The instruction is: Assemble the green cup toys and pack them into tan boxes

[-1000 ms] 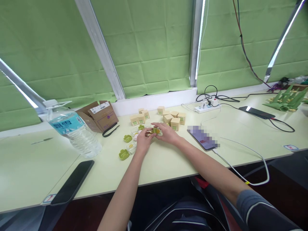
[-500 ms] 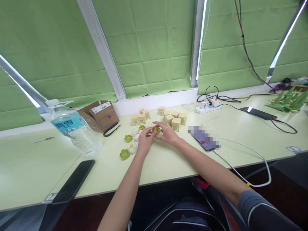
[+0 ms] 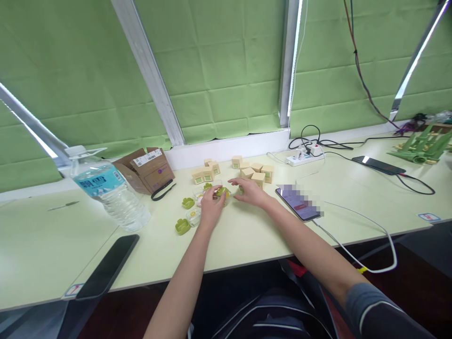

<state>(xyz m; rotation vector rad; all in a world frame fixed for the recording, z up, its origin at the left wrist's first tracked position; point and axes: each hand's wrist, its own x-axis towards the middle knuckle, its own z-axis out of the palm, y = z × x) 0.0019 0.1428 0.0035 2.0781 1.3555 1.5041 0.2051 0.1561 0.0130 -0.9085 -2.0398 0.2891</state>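
Note:
My left hand [image 3: 212,207] is closed with thumb and fingers round a small green container [image 3: 221,191] with a clear part; much of it is hidden by the fingers. Just to the right, my right hand [image 3: 250,193] has its thumb and fingers apart, with nothing visible between them, close to the small tan boxes [image 3: 258,179]. Left of my hands lie a green flower-shaped cup [image 3: 182,226], another green cup [image 3: 188,203] and a clear case [image 3: 193,217] with a yellow spot inside.
More small tan boxes [image 3: 208,174] stand at the back. A brown carton [image 3: 150,172] and a large water bottle [image 3: 113,193] are on the left. A black phone [image 3: 109,266] lies at the front edge. A lit phone [image 3: 296,205] with a white cable lies on the right, before a power strip [image 3: 305,159].
My right hand has let go of the green container and moved slightly right, its fingers parting. My left hand keeps the container at nearly the same spot.

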